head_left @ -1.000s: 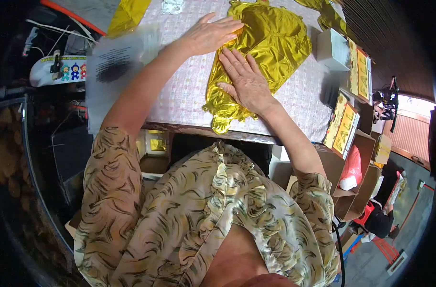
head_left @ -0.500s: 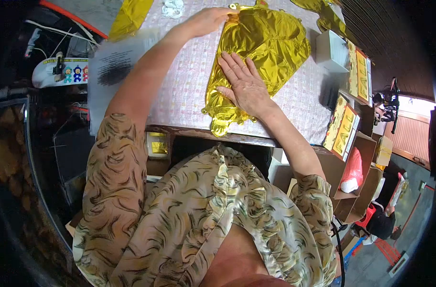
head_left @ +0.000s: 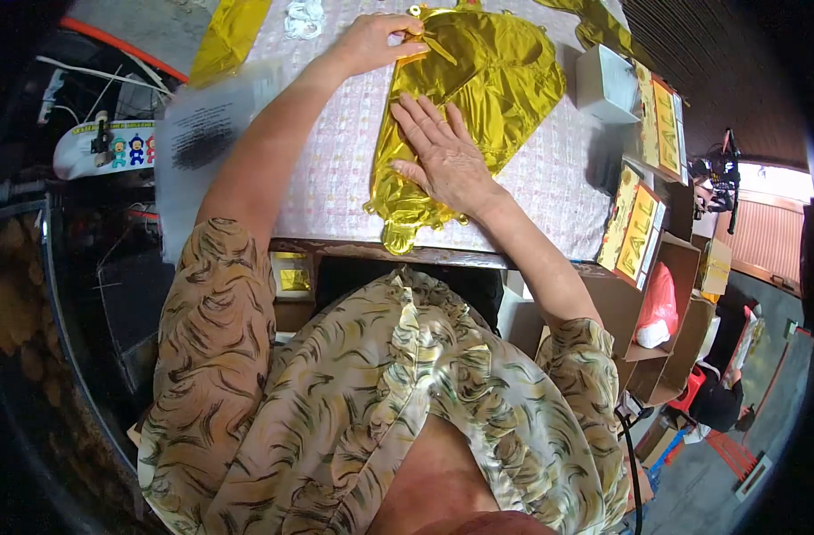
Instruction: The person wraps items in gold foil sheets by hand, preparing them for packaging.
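Observation:
A flat, wrinkled gold foil balloon (head_left: 505,98) with small tabs along its edge lies on the table, its narrow end towards me. My right hand (head_left: 447,165) rests on its lower left part, palm down and fingers spread. At the far left edge of the balloon, my left hand (head_left: 377,43) pinches a folded bit of the foil between thumb and fingers. That fold stands up a little from the rest of the sheet.
The table's checked cloth (head_left: 326,169) carries a clear plastic bag (head_left: 197,134) at left and a white coil (head_left: 303,18) at the back. A white box (head_left: 607,85) and FALL boxes (head_left: 634,227) stand at right. More gold foil (head_left: 228,40) lies back left.
My left hand has drawn the far left edge of the foil inward and raised a fold there. My right hand stays flat on the balloon. The whole view has shifted slightly.

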Motion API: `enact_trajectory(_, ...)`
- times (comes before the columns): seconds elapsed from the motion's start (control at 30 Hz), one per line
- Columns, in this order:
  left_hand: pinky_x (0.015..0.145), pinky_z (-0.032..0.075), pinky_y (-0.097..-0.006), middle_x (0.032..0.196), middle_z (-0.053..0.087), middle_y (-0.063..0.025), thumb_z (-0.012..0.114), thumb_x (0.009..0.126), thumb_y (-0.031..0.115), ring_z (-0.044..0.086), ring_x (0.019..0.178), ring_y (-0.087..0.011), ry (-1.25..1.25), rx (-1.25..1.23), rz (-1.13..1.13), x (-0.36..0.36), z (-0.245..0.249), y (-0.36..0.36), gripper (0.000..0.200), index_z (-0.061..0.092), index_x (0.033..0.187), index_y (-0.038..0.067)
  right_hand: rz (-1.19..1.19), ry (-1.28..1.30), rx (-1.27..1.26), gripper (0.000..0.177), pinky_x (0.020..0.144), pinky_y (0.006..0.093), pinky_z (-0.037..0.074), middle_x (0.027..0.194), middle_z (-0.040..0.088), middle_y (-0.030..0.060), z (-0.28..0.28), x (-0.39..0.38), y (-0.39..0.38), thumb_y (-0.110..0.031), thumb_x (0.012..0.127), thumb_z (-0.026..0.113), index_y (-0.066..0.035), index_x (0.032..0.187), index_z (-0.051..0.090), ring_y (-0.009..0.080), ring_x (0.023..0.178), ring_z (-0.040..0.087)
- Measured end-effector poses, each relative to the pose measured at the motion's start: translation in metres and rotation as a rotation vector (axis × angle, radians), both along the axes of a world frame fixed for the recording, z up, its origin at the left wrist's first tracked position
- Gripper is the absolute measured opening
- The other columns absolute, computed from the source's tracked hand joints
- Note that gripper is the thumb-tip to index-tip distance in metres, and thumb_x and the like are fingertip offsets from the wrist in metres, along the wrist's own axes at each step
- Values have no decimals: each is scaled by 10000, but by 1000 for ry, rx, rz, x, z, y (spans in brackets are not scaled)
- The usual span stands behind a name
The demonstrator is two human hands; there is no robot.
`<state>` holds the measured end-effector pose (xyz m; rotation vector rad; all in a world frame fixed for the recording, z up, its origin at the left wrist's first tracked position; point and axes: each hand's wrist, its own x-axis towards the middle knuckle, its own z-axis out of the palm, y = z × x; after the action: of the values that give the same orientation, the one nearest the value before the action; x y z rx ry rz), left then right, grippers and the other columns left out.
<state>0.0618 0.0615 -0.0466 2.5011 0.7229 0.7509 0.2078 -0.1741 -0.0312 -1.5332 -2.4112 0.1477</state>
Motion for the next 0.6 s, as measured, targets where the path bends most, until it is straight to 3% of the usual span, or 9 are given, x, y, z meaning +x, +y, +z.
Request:
enact_trajectory(0.13,929,555,-370,1170,744,-78,772,904,422,715,1020,-254,10,46,14,0,4,-6,444,700,1219,118,-106,74,14,725,1251,554,204,1664,315,159,10,17,11,-506,1049,482,-56,1596,323,331,1545,281)
enact_trajectory(0.2,945,549,-378,1180,739,-76,782,889,441,706,1042,-262,21,46,13,0,5,-10,468,697,1220,120,-376,150,126,680,1233,589,211,1643,354,174,9,46,31,-458,1064,482,-75,1603,322,364,1528,312)
enact_trajectory(0.27,978,532,-396,1202,729,-70,798,863,471,683,1086,-283,42,99,26,0,6,-10,509,688,1223,127,-470,5,254,677,1219,600,223,1635,369,181,-20,80,53,-484,1074,449,-76,1601,327,376,1519,326)
enact_trajectory(0.33,987,528,-402,1208,725,-67,801,855,477,677,1096,-290,48,84,31,0,6,-9,519,684,1225,132,-507,2,200,680,1204,640,213,1645,356,167,-27,98,62,-507,1076,433,-88,1601,329,382,1521,318)
enact_trajectory(0.5,1001,521,-405,1218,720,-68,806,846,478,670,1114,-292,47,94,21,-1,4,-8,528,679,1222,129,-420,-74,181,637,1211,639,195,1651,367,105,-19,95,68,-514,1071,443,-154,1592,371,369,1525,317)
enact_trajectory(0.6,1002,521,-400,1224,715,-73,811,843,474,669,1119,-291,64,94,38,0,4,-9,533,677,1218,119,-483,-53,159,627,1215,634,186,1649,375,88,-28,94,72,-525,1072,430,-157,1579,398,361,1530,309)
